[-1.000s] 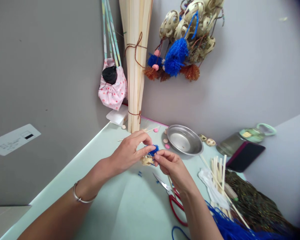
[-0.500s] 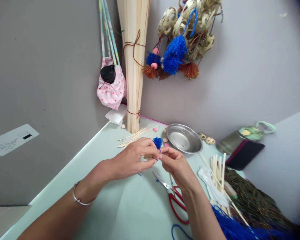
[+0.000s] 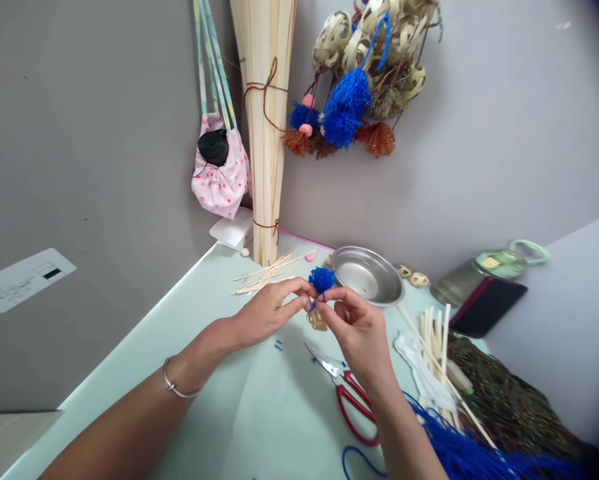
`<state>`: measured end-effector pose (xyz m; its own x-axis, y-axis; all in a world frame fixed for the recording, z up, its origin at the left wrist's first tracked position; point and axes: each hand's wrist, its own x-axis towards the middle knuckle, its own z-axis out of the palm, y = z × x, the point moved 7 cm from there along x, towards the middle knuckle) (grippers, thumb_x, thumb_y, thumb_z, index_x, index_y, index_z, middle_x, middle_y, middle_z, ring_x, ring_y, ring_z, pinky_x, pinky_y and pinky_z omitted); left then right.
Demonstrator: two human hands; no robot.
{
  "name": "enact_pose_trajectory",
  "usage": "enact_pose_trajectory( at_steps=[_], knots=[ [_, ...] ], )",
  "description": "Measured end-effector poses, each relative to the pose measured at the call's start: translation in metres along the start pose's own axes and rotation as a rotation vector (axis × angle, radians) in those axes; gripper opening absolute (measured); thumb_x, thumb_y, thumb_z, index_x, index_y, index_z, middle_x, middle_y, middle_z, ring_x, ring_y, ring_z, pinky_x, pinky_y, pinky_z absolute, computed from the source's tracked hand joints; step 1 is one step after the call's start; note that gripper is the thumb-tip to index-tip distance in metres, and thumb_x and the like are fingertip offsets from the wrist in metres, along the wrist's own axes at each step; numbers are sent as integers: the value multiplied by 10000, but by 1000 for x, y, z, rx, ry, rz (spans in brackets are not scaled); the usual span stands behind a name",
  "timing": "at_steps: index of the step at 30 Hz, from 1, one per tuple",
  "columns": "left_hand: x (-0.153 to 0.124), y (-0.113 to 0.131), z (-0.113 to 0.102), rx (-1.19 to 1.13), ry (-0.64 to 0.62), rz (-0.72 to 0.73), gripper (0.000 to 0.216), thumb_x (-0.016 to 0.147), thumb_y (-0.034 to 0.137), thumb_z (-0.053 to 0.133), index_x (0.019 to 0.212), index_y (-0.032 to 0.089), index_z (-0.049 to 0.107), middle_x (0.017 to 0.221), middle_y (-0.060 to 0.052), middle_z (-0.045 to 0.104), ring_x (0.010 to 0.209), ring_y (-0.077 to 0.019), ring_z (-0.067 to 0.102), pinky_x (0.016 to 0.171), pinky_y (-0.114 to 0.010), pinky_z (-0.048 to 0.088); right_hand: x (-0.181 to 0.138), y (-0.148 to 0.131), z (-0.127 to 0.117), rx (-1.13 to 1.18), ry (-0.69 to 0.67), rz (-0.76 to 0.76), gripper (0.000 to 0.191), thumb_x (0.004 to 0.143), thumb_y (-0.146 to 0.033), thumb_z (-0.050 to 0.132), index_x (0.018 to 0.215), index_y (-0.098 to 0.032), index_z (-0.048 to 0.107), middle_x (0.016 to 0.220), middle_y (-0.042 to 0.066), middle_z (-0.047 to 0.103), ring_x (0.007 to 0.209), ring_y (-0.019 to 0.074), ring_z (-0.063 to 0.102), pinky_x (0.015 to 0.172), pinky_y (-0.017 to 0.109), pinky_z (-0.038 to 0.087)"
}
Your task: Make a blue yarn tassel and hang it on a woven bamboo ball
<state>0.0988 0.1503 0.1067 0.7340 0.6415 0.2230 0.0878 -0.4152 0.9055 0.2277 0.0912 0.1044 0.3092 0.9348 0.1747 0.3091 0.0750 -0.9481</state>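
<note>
Between my two hands, above the table, is a small blue yarn pom-pom (image 3: 322,279). My left hand (image 3: 274,308) pinches at its lower left side with thumb and forefinger. From the right, my right hand (image 3: 358,325) pinches the yarn at the pom-pom's base. Just beneath the fingers hangs a small woven ball of pale strips (image 3: 317,321), partly hidden by my right hand. Red-handled scissors (image 3: 346,393) lie on the table below my hands, blades pointing up and left, one handle partly behind my right forearm.
A steel bowl (image 3: 368,275) stands behind my hands. Thin bamboo sticks (image 3: 264,275) lie to the left. At right are blue yarn (image 3: 459,447), dark yarn (image 3: 514,393), pale strips (image 3: 442,340), a phone (image 3: 489,307) and a bottle (image 3: 459,280). Tall bundled strips (image 3: 266,147) stand against the wall.
My fingers have shifted, so more of the pom-pom shows and the woven ball now hangs visible below. My left fingers have opened out of their curl into a pinch. The stick near my right hand no longer shows.
</note>
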Motion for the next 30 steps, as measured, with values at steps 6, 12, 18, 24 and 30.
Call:
enact_pose_trajectory(
  at_steps=[6,12,18,24,30],
  knots=[
    [1,-3,-1,0,75,39,174,920,284,504,915,197,655,991,-28,598,959,-166,554,902,-300,406,-3,-6,2,-58,-50,-84,69,845,-284,635,835,-215,637,517,-88,262,479,100,233,473,257,205],
    [3,-9,5,-173,5,-38,229,940,339,468,869,168,605,851,-10,574,822,-147,532,778,-279,418,-4,-12,-1,-181,2,-215,29,870,-226,600,872,-214,626,553,-78,322,488,104,293,503,253,275],
    [5,-18,10,-384,26,-39,145,889,295,564,928,161,603,901,-21,620,876,-152,571,818,-283,436,-9,-23,2,-291,68,-453,102,874,-115,560,892,-208,600,754,-28,542,505,88,355,525,239,336],
    [6,-29,10,-396,30,-124,172,825,306,647,881,144,651,852,-20,640,828,-147,584,802,-279,439,-8,-23,5,-266,99,-451,121,870,-93,559,888,-200,610,882,8,576,531,88,386,522,238,352],
    [4,-31,2,-300,18,-120,167,810,320,651,836,155,647,839,-12,633,818,-144,580,789,-270,433,-9,-8,1,-99,88,-250,49,869,-164,607,857,-205,630,861,-12,549,528,77,346,520,239,326]
  ],
)
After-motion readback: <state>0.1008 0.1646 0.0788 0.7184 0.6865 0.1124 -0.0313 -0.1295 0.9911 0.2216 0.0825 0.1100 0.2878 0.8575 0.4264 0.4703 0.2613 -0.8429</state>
